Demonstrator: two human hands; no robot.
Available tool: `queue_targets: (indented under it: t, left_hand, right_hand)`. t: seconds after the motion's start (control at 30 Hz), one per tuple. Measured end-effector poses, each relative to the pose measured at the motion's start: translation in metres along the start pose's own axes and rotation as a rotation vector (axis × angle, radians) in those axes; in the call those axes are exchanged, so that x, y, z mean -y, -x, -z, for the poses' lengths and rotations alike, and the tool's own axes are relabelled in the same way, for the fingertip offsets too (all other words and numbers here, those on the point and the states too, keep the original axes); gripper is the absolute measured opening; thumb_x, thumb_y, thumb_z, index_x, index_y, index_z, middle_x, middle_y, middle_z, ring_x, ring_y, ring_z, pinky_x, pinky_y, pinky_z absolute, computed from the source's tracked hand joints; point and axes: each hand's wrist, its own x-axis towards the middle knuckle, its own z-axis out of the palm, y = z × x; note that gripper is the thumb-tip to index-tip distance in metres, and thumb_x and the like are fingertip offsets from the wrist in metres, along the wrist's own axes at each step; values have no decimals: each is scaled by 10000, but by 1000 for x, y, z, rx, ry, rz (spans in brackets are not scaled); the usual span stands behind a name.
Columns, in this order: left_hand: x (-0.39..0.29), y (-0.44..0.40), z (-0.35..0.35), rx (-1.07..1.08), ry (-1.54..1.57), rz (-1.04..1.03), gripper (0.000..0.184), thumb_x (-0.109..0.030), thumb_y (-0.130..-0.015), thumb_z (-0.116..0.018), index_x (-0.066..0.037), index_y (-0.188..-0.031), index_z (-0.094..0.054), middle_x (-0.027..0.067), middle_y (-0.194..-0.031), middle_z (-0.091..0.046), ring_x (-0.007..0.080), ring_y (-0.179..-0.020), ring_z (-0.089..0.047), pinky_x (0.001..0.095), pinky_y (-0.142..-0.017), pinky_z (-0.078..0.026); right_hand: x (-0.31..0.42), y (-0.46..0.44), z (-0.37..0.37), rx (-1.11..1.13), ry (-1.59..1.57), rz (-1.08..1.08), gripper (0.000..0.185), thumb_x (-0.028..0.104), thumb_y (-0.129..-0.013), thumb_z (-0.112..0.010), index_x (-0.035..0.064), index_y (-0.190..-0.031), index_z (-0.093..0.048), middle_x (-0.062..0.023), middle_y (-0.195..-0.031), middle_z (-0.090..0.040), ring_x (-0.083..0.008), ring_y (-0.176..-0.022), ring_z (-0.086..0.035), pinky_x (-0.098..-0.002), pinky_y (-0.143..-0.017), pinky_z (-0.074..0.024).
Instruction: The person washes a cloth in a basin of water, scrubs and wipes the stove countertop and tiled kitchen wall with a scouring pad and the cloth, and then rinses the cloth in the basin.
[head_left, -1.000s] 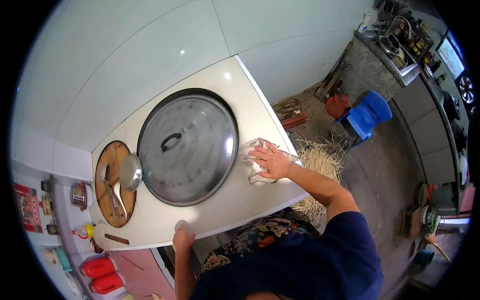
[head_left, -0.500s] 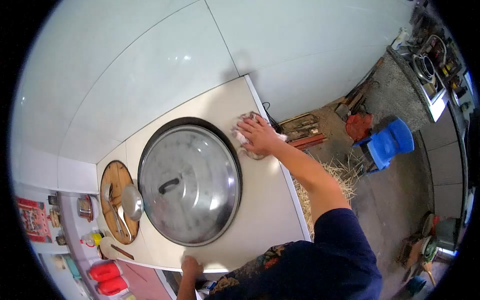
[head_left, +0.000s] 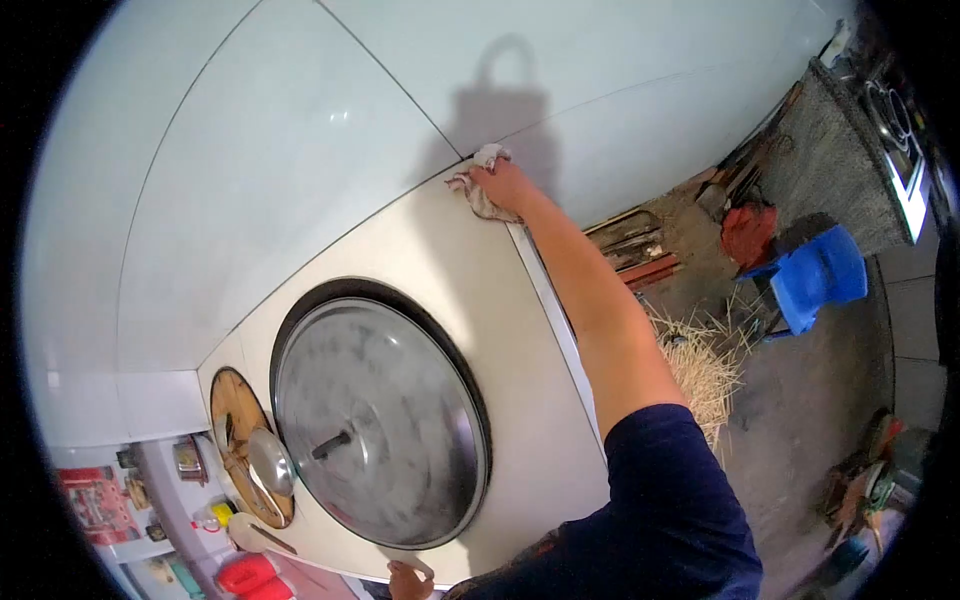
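My right hand (head_left: 506, 188) is closed on a crumpled, pale patterned cloth (head_left: 484, 204). It presses the cloth at the far corner of the cream countertop (head_left: 530, 400), where the counter meets the tiled wall. At the bottom of the view, my left hand (head_left: 408, 580) grips the counter's near edge, partly cut off by the frame. Between the hands, a large round metal lid (head_left: 400, 430) with a dark handle covers a wok set into the counter.
Left of the lid, a round wooden board (head_left: 232, 400) carries a metal ladle (head_left: 270, 462) and other utensils. Straw (head_left: 700, 375), firewood (head_left: 640, 250) and a blue chair (head_left: 818, 280) stand on the floor to the right. Red containers (head_left: 250, 575) are at lower left.
My right hand has moved with the cloth from beside the lid to the far corner by the wall. My left hand stays at the near edge. The view has shifted.
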Motion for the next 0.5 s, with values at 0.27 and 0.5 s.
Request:
queue_targets:
  t: [0.27, 0.5]
  left_hand:
    - [19, -16, -4, 170, -153, -91, 844, -325, -656, -703, 225, -1188, -347, 314, -1187, -483, 400, -1088, -540, 398, -906, -478]
    - [-27, -15, 60, 338, -22, -42, 708, -330, -665, -702, 100, -1164, -442, 272, -1140, -525, 380, -1088, -539, 411, -914, -462]
  right_hand:
    - [1, 65, 5, -39, -370, 78, 680, 422, -842, -545, -29, -1328, -394, -246, -1301, -492, -362, -1204, -485, -398, -1004, -385]
    - [-67, 181, -32, 10, -400, 58, 740, 382, -839, -548, -21, -1395, -272, -250, -1376, -395, -376, -1254, -416, -416, -1053, -322]
